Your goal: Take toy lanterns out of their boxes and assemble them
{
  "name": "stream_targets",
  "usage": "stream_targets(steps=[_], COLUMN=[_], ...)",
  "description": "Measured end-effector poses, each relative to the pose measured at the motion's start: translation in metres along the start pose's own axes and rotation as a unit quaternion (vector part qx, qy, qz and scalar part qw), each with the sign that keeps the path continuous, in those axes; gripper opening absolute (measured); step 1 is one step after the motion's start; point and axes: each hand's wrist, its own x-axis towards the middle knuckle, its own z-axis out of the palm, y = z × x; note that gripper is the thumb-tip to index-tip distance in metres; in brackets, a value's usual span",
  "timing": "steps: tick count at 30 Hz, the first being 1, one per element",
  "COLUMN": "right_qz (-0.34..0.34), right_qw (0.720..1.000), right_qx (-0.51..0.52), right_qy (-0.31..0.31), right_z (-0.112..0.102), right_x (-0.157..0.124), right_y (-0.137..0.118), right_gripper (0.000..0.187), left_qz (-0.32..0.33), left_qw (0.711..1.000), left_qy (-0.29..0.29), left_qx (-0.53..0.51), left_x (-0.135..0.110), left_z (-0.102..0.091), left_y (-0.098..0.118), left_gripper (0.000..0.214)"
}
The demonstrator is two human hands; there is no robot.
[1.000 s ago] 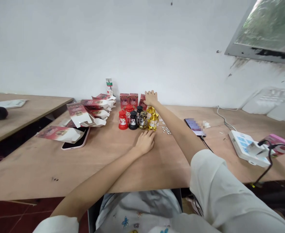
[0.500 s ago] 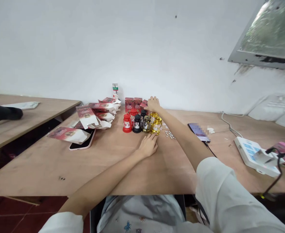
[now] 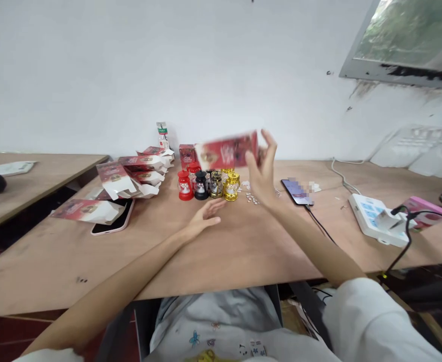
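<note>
My right hand (image 3: 263, 168) holds a red printed box (image 3: 228, 151) by its right end, raised on its side above the table and slightly blurred. Under and behind it stand small lanterns: a red lantern (image 3: 185, 186), a black lantern (image 3: 201, 186), a bronze-coloured lantern (image 3: 216, 185) and a gold lantern (image 3: 231, 187), with more partly hidden behind them. My left hand (image 3: 204, 218) is open just in front of the lanterns, thumb apart from the fingers, with nothing in it. Another red box (image 3: 187, 155) stands upright behind the red lantern.
Several red-and-white cartons with open flaps (image 3: 115, 181) are heaped at left, one over a phone (image 3: 111, 221). Small round pieces (image 3: 252, 199) lie right of the lanterns. Further right are a lit phone (image 3: 296, 192) on a cable and a white power strip (image 3: 375, 216).
My right hand has lifted a red box from behind the lanterns and brought it up towards me. My left hand has drawn back from the gold lantern and opened.
</note>
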Motion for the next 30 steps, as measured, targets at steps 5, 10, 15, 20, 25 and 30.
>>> stream_targets(steps=[5,10,15,20,25,30], right_qz=[0.027,0.108,0.172,0.207,0.252,0.124], right_qw=[0.989,0.968,0.942,0.932,0.927,0.964], right_qx=[0.137,0.221,0.288,0.296,0.271,0.235], right_qy=[-0.054,-0.051,-0.007,0.016,0.065,0.004], right_z=[0.017,0.037,0.045,0.053,0.043,0.024], right_x=[-0.097,-0.107,-0.109,-0.11,-0.104,-0.099], right_y=[-0.04,-0.018,-0.007,0.003,0.012,0.002], right_gripper=[0.055,0.048,0.048,0.054,0.056,0.037], left_qz=[-0.003,-0.047,-0.083,-0.099,-0.084,-0.087], left_qw=[0.972,0.951,0.954,0.954,0.95,0.945], left_qy=[0.127,0.19,0.198,0.212,0.22,0.228], left_qx=[-0.196,-0.24,-0.211,-0.185,-0.205,-0.219], left_x=[-0.011,-0.013,-0.011,-0.009,-0.008,-0.007], left_z=[-0.005,-0.007,-0.008,-0.014,-0.028,-0.035], left_y=[0.0,0.007,0.013,0.015,0.013,0.013], left_gripper=[0.062,0.045,0.042,0.043,0.034,0.031])
